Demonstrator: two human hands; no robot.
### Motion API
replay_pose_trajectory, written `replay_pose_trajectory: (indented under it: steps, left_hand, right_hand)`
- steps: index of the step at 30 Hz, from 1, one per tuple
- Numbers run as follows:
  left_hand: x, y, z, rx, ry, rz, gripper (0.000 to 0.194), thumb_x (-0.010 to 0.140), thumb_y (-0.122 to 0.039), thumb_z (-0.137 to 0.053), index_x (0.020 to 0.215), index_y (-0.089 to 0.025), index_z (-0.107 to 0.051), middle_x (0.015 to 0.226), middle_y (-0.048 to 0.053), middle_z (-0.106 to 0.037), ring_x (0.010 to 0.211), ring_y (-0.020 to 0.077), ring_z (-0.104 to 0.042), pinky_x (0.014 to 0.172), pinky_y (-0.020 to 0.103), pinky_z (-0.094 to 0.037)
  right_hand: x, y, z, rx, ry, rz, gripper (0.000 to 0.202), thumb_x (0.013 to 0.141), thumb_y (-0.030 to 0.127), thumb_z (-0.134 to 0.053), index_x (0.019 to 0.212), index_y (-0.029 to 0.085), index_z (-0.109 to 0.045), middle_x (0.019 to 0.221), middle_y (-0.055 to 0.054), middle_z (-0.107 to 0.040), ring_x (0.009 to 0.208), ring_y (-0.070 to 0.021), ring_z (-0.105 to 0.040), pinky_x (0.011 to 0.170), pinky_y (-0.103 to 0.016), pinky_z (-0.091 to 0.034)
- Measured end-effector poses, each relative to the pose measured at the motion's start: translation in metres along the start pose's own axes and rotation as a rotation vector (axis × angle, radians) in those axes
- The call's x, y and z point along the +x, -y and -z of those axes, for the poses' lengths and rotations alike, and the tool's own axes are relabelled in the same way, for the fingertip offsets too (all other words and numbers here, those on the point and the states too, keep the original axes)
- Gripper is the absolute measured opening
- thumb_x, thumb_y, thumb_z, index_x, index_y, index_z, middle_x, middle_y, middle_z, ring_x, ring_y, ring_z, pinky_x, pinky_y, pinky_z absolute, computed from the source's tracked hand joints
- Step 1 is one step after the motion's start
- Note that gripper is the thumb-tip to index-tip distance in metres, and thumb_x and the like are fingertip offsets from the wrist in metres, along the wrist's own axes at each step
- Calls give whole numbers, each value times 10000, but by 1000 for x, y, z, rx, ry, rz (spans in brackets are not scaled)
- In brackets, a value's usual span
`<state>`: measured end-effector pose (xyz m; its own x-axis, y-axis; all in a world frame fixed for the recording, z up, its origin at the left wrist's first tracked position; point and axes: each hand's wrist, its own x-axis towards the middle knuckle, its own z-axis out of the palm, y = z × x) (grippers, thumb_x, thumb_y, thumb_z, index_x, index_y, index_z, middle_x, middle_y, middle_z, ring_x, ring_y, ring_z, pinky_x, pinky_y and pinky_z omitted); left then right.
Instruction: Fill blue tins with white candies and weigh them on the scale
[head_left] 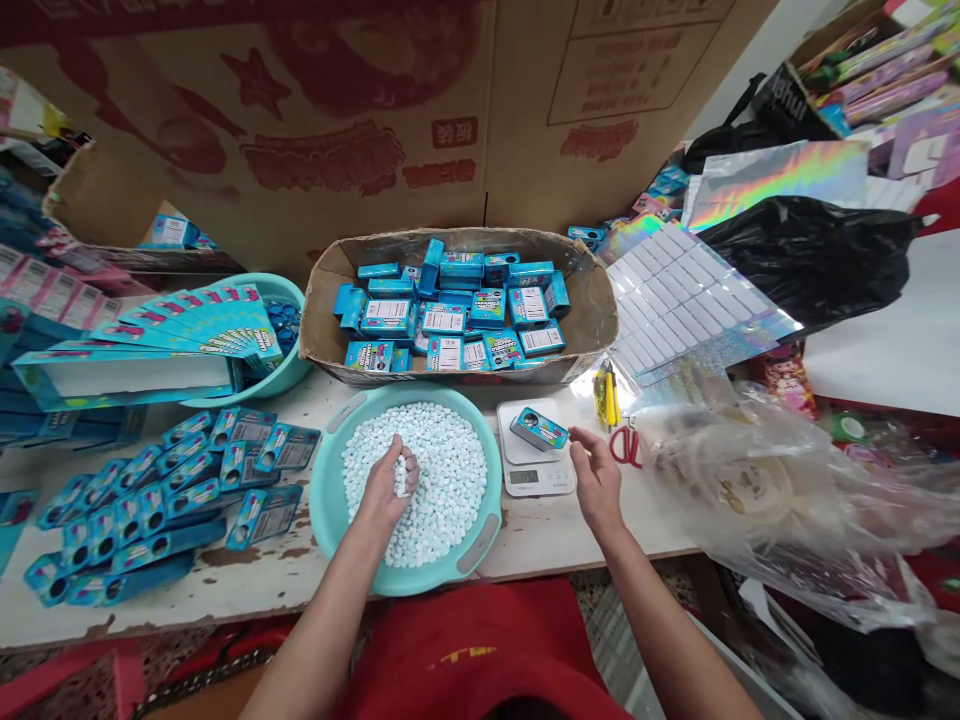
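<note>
A turquoise basin (322, 510) full of small white and pale blue candies (450, 480) stands in front of me. Over the candies, my left hand (390, 484) is curled round a small handful of them. To the right, a white digital scale (544, 480) carries a blue candy box (538, 428) lying aslant on its plate. Beside the scale's right edge is my right hand (595, 475), fingers apart and holding nothing, its fingertips close to the end of the box. Whether they touch it I cannot tell.
Behind the basin, a cardboard tray (585, 345) holds many blue boxes. More boxes (142, 510) lie in rows at left, near a bowl (296, 370) with printed card sheets (195, 325). A yellow cutter (611, 395), red scissors (625, 447) and plastic bags (780, 500) lie right.
</note>
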<state>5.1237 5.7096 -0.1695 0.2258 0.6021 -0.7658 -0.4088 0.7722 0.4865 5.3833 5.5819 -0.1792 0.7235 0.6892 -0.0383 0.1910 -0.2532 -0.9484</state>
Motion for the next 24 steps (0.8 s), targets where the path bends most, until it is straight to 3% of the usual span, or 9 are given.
replay_pose_trajectory:
  steps: [4,7,12,16,19,24]
  left_hand:
    - [-2,1,-1,-17,-50,18,290,880,-348,-513,662,-169,-445,478,-44,-431,336,60,-379,307,153,-263]
    - [-2,2,-3,-34,-102,41,239,871,-319,-532,703,-164,-464,540,-24,-490,381,58,-433,326,136,-287]
    - [-2,9,-12,33,-50,2,281,817,-370,-609,694,-166,-461,501,-44,-459,330,38,-354,303,135,-230]
    - [-14,1,-27,48,11,-62,370,712,-434,-709,680,-170,-453,479,-59,-439,326,35,-343,302,139,-227]
    - [-35,-13,-44,62,82,-133,402,683,-468,-723,675,-169,-454,487,-59,-447,332,31,-351,308,138,-223]
    - [-69,-27,-78,33,162,-388,395,722,-481,-679,640,-169,-451,505,-58,-445,351,33,-361,328,155,-217]
  right_hand:
    - [10,7,-11,1,62,116,443,818,506,-529,1080,152,-575,1106,-135,-600,1042,-254,-560,878,-432,-470]
    - [15,6,-19,-38,96,147,489,753,499,-627,1112,174,-561,1133,-120,-586,1075,-260,-541,909,-437,-452]
    - [21,6,-32,-69,121,37,534,603,522,-740,988,185,-588,966,-70,-650,874,-239,-612,811,-408,-496]
    - [16,31,-30,-41,64,0,492,589,532,-744,911,188,-602,845,-35,-668,772,-222,-619,727,-369,-510]
    - [3,60,-28,-47,95,92,451,639,491,-749,957,204,-608,865,-25,-663,767,-207,-616,705,-337,-508]
    - [-26,87,-50,-109,360,359,335,751,437,-699,1000,231,-609,924,-45,-645,841,-219,-606,745,-346,-495]
